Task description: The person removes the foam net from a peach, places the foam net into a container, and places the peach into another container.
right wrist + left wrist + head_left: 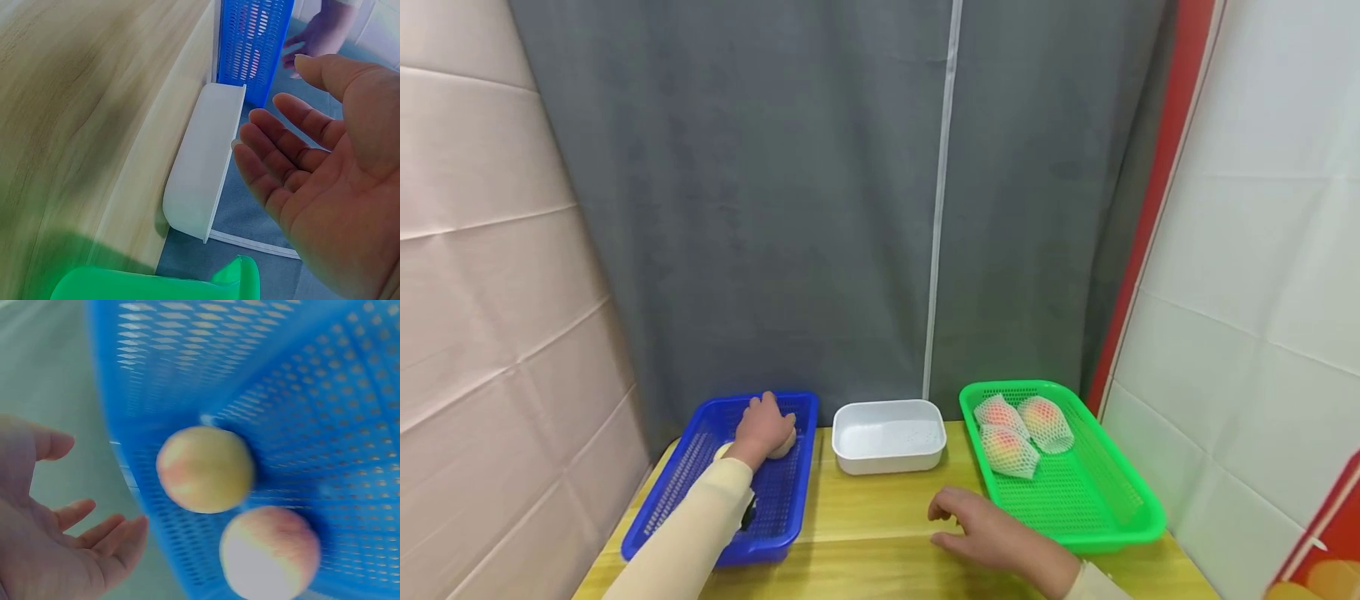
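Observation:
My left hand (763, 431) is over the far part of a blue basket (790, 517), fingers parted and holding nothing in the left wrist view. Two bare peaches lie in that basket: a yellowish peach (205, 469) and a pinker peach (270, 553) beside it. In the head view the hand and wrist partly cover both. My right hand (976, 530), fingers loosely bent and grasping nothing, hovers over the table by the near left side of a green basket (1105, 500). Three peaches (1009, 450) in white foam nets sit at the far end of the green basket.
A white rectangular tub (891, 462) stands between the baskets at the back of the wooden table (850, 533). Behind it hangs a grey curtain (775, 208). Pale fabric walls (1247, 275) close in the left and right sides.

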### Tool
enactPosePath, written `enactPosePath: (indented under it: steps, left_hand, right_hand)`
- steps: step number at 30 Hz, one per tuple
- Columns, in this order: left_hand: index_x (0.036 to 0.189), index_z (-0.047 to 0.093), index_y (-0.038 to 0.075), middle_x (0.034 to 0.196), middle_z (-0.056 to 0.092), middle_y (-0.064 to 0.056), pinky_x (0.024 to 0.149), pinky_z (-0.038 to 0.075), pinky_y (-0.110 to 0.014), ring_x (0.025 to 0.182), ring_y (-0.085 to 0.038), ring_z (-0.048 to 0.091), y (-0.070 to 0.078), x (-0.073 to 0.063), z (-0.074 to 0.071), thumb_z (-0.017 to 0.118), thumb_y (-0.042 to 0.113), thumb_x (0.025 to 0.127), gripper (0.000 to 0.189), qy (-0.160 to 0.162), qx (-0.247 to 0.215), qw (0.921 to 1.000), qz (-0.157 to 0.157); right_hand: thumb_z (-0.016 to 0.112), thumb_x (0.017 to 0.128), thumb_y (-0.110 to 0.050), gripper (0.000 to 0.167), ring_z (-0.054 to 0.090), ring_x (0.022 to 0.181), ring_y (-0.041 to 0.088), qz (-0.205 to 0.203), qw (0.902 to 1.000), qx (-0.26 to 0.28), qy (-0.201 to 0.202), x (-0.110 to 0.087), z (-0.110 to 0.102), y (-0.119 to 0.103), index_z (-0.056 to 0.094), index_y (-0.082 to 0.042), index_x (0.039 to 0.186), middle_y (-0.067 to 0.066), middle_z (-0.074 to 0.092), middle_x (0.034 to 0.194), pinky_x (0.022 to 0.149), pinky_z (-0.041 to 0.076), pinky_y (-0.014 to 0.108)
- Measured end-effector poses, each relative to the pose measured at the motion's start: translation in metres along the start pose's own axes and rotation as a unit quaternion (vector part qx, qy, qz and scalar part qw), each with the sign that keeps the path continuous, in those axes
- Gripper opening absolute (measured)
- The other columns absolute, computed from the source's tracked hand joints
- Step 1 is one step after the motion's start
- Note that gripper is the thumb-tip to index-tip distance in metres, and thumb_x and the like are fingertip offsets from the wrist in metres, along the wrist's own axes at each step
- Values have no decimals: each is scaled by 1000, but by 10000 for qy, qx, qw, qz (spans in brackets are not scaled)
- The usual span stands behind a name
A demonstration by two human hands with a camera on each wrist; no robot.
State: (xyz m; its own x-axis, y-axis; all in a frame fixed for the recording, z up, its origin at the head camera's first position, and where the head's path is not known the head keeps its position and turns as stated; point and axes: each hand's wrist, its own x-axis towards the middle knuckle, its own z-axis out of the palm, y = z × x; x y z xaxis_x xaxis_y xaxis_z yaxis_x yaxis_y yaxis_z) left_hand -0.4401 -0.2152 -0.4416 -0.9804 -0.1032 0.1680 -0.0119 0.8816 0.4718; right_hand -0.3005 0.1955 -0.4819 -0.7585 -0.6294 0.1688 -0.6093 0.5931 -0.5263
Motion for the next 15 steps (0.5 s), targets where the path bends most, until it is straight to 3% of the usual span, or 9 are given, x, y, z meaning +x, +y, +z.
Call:
enactPosePath:
  steps: [6,15]
  left_hand:
    - [140,59,-6,137,60,-33,104,52,-66,125,-54,61,16,-24,-15,70,29,104,51,224,-274,9977,579]
    - [132,68,0,120,67,-15,98,56,-58,109,-36,67,41,-71,-15,75,28,103,41,318,-715,9918,1010]
  right_hand:
    - [81,103,-24,17,59,100,3,-197,9998,-47,85,0,-2,0,68,-21,113,-14,64,109,89,58,34]
    - [82,103,-25,17,60,100,4,-153,9999,-37,47,-1,-3,-1,68,-22,113,-14,64,109,90,58,34]
